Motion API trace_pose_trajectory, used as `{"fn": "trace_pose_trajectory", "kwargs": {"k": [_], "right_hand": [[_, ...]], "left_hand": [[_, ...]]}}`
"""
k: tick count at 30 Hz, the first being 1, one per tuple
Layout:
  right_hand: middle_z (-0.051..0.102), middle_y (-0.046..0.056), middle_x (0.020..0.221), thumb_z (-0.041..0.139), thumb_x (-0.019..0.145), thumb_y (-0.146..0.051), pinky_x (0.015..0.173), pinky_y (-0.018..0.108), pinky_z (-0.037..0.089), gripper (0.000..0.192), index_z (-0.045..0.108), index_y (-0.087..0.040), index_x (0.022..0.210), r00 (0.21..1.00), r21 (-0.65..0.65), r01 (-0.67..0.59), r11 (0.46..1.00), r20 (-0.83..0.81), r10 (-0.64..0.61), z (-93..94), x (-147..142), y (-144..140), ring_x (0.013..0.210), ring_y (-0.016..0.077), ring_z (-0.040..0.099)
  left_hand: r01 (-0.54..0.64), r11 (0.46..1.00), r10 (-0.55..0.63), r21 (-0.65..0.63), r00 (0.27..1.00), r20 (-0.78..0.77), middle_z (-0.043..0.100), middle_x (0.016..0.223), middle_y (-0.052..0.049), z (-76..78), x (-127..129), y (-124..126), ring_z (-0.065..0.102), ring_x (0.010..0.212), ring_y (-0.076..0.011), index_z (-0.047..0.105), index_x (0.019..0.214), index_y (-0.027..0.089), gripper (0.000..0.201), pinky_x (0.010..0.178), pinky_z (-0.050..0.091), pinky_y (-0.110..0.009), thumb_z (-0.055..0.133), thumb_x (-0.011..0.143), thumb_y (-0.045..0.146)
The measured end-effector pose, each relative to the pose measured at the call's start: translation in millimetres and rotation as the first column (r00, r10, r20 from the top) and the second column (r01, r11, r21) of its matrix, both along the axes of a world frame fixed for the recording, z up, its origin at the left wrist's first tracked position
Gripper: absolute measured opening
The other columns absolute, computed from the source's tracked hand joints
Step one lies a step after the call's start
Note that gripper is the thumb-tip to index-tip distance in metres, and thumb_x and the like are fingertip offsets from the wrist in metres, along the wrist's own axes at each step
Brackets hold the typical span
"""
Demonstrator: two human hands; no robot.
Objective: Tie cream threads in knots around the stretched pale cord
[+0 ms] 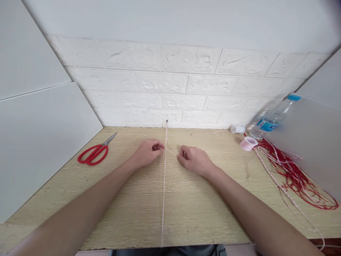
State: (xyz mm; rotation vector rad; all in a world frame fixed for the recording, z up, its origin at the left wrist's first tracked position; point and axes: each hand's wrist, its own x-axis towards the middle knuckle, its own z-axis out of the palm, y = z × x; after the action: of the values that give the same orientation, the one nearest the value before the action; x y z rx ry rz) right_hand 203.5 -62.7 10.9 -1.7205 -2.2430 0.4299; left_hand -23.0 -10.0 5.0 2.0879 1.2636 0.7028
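Pale pink cords run taut from a small dark peg or hole at the foot of the wall down to the table's front edge. My left hand is just left of these cords, thumb and fingers pinched on a thin cord strand. To the right, my right hand pinches another thin cord strand that stretches across to the taut cords. Near the top, the cords look twisted or knotted. Loose strand ends lie on the table beyond my left hand and below my right wrist.
Red-handled scissors lie at the left. At the right are a pink thread spool, a white spool, a water bottle leaning by the panel, and a heap of red and pink cords. A white brick-patterned wall closes the back.
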Motion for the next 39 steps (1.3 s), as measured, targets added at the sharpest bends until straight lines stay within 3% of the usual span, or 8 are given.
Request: {"fn": "trace_pose_trajectory", "kwargs": {"k": [8, 16, 23, 31, 39], "right_hand": [[0.064, -0.001, 0.074, 0.047, 0.090, -0.037, 0.054, 0.025, 0.024, 0.019, 0.053, -0.022, 0.080, 0.998, 0.015, 0.056, 0.998, -0.003, -0.056, -1.6, -1, 0, 0.064, 0.0129, 0.053], [0.065, -0.002, 0.073, 0.050, 0.087, -0.040, 0.054, 0.026, 0.023, 0.017, 0.052, -0.024, 0.082, 0.991, 0.024, 0.133, 0.991, -0.015, -0.132, -3.4, -3, 1, 0.065, 0.0148, 0.054], [0.065, -0.002, 0.073, 0.048, 0.089, -0.038, 0.053, 0.026, 0.024, 0.018, 0.054, -0.024, 0.081, 0.996, 0.018, 0.089, 0.996, -0.025, -0.089, -4.3, -1, 1, 0.064, 0.0146, 0.054], [0.064, 0.001, 0.073, 0.049, 0.088, -0.034, 0.054, 0.026, 0.026, 0.018, 0.056, -0.022, 0.078, 0.996, 0.017, 0.083, 0.996, -0.041, -0.083, -6.8, 0, 3, 0.064, 0.0146, 0.053], [0.058, 0.008, 0.088, 0.057, 0.081, -0.028, 0.080, 0.033, 0.036, 0.017, 0.059, -0.018, 0.066, 0.995, 0.221, 0.095, 0.971, -0.053, -0.086, -9.7, 0, 5, 0.092, 0.0220, 0.049]], "left_hand": [[-0.019, 0.999, 0.021, -0.037, 0.998, 0.062, 0.063, 0.073, 0.001, 7.1, 2, -5, 0.052, 0.065, -0.0131, 0.064, 0.079, 0.019, 0.024, 0.063, 0.040, -0.027, 0.055, 0.082, 0.040], [-0.025, 0.999, 0.027, -0.044, 0.998, 0.063, 0.060, 0.068, 0.001, 4.0, 0, -3, 0.051, 0.064, -0.0132, 0.062, 0.073, 0.018, 0.021, 0.062, 0.039, -0.027, 0.056, 0.079, 0.038], [-0.010, 1.000, 0.010, 0.007, 1.000, 0.028, 0.059, 0.068, 0.000, 2.8, -3, 0, 0.052, 0.067, -0.0147, 0.060, 0.064, 0.018, 0.015, 0.064, 0.038, -0.028, 0.054, 0.073, 0.027], [0.048, 0.999, -0.046, -0.020, 0.996, 0.083, 0.059, 0.069, 0.000, 3.5, -6, 2, 0.051, 0.066, -0.0137, 0.054, 0.056, 0.017, 0.015, 0.064, 0.038, -0.028, 0.049, 0.069, 0.021], [0.135, 0.987, -0.126, -0.084, 0.987, 0.098, 0.058, 0.072, 0.000, 6.1, -13, 5, 0.049, 0.064, -0.0120, 0.049, 0.054, 0.016, 0.014, 0.060, 0.036, -0.026, 0.048, 0.067, 0.019]]}}
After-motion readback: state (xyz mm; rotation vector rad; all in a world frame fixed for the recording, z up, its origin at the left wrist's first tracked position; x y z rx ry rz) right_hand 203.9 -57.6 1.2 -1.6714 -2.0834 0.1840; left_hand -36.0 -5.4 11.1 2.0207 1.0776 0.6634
